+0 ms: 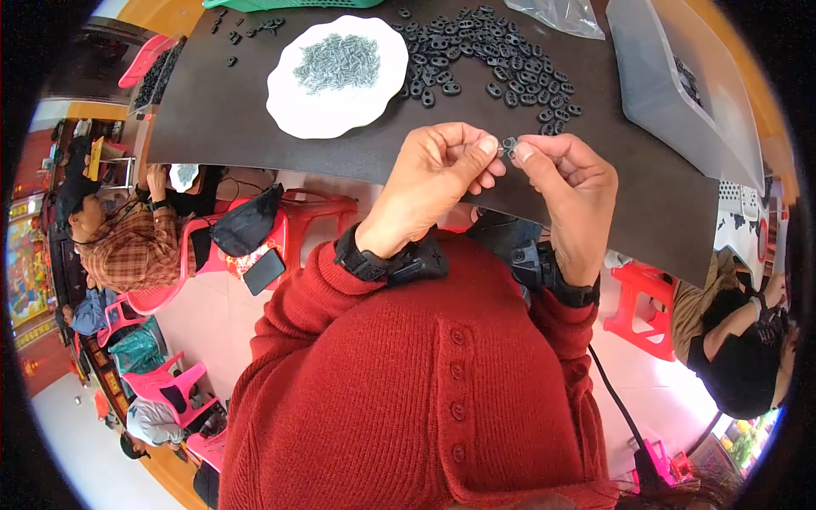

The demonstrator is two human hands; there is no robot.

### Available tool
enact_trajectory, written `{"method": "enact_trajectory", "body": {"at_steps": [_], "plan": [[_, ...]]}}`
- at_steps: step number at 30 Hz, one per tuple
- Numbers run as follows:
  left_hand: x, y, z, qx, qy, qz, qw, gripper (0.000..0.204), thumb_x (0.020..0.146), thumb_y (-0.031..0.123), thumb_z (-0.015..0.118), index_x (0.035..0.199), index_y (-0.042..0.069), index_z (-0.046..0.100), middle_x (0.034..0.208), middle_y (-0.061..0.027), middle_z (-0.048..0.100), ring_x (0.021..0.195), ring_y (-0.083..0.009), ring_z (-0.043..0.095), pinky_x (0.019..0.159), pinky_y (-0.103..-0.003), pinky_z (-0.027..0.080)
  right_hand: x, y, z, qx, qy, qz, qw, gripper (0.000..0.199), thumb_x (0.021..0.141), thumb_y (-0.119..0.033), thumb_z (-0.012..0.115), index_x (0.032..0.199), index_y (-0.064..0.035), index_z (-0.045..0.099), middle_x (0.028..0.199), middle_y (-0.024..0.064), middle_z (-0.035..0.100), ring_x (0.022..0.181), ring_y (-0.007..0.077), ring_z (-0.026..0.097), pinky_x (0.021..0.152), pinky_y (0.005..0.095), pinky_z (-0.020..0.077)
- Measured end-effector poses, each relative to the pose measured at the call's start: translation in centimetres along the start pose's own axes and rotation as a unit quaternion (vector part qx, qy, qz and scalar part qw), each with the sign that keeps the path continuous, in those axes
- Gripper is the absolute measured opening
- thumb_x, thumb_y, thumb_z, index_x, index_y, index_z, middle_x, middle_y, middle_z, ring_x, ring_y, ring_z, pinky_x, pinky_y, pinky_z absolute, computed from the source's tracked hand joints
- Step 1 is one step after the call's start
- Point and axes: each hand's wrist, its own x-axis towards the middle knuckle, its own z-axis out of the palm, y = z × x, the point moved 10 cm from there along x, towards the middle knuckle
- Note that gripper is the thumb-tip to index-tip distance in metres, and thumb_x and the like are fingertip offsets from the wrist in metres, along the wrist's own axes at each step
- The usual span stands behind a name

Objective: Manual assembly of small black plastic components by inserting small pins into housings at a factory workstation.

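Over the table's front edge, both hands meet at a small black two-hole plastic piece (510,146). The thumb and fingers of my right hand (580,174) pinch this piece from the right. My left hand (442,170) comes in from the left, its thumb pressed to its fingers right beside the piece. A tiny metallic bit seems to show at those fingertips, too small to name. Beyond the hands, many similar black pieces (510,72) lie in a loose spread. To their left, a white scalloped plate (293,115) carries a heap of small grey metal parts (340,64), thin like screws or pins.
A translucent plastic bin (680,110) stands on the dark table (229,127) at right. A clear bag (561,15) and a green basket (289,3) are at the far edge. Red stools (637,310) flank me; people sit at left (127,246) and right (739,357).
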Motion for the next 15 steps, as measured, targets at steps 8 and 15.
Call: {"method": "enact_trajectory", "body": {"at_steps": [8, 15], "plan": [[-0.12, -0.27, -0.55, -0.016, 0.017, -0.012, 1.0, 0.021, 0.113, 0.018, 0.071, 0.112, -0.001, 0.077, 0.093, -0.0048, 0.08, 0.079, -0.008, 0.067, 0.072, -0.025, 0.055, -0.11, -0.61, 0.27, -0.015, 0.018, -0.025, 0.999, 0.01, 0.101, -0.004, 0.083, 0.105, 0.0044, 0.082, 0.092, -0.0004, 0.078, 0.081, 0.0034, 0.067, 0.075, 0.0217, 0.0535], [-0.35, -0.37, -0.53, -0.009, 0.002, -0.01, 1.0, 0.021, 0.113, 0.023, 0.072, 0.117, 0.002, 0.077, 0.1, -0.0032, 0.08, 0.083, -0.0079, 0.069, 0.076, -0.024, 0.056, -0.27, -0.43, 0.78, -0.037, 0.027, -0.045, 0.998, 0.008, 0.101, -0.003, 0.082, 0.106, 0.003, 0.082, 0.091, -0.0022, 0.077, 0.081, 0.0023, 0.066, 0.074, 0.0211, 0.053]]}}
